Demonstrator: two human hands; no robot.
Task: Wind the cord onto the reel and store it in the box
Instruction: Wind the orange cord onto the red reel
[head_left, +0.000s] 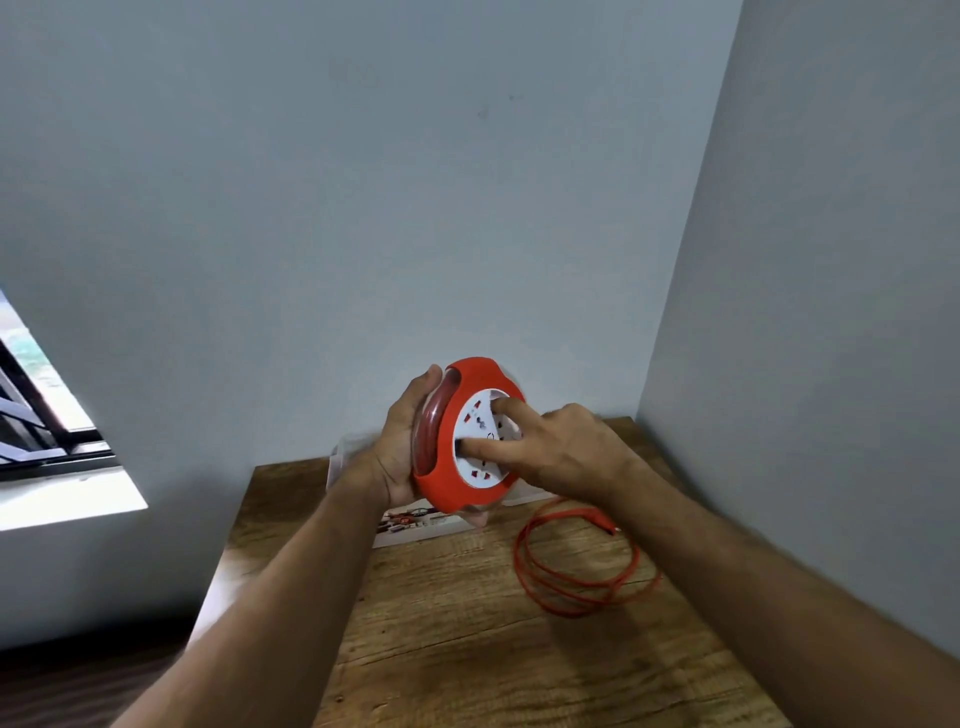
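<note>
Item: red cord reel (457, 457) with a white socket face, held upright above the far end of the wooden bench (467, 649), near the corner of two grey walls. Left hand (402, 447): grip wrapped round the reel's rear edge, thumb over the top, fingers showing beneath the lower rim; it carries the reel's whole weight. Right hand (561, 447): not closed round anything; two extended fingers are set on the white face, one near its upper edge and one near its left edge, placed as if to turn the inner disc. Cord (576, 566): orange-red, mostly unwound, lying in loose overlapping loops on the bench to the right of the reel and below the right forearm; its run up to the reel is hidden behind the hand. A few turns show through the reel's clear side window. Box (415, 525): printed carton lying flat on the bench directly beneath the reel, largely hidden by it; whether it is open cannot be told. Step in hand, by judgement: winding, at an early stage, since most of the cord is still loose. Next move calls for steady rotation of the face by the right fingers while the left grip stays firm, and for the loops to feed without snagging or knotting; boxing comes only afterwards.
</note>
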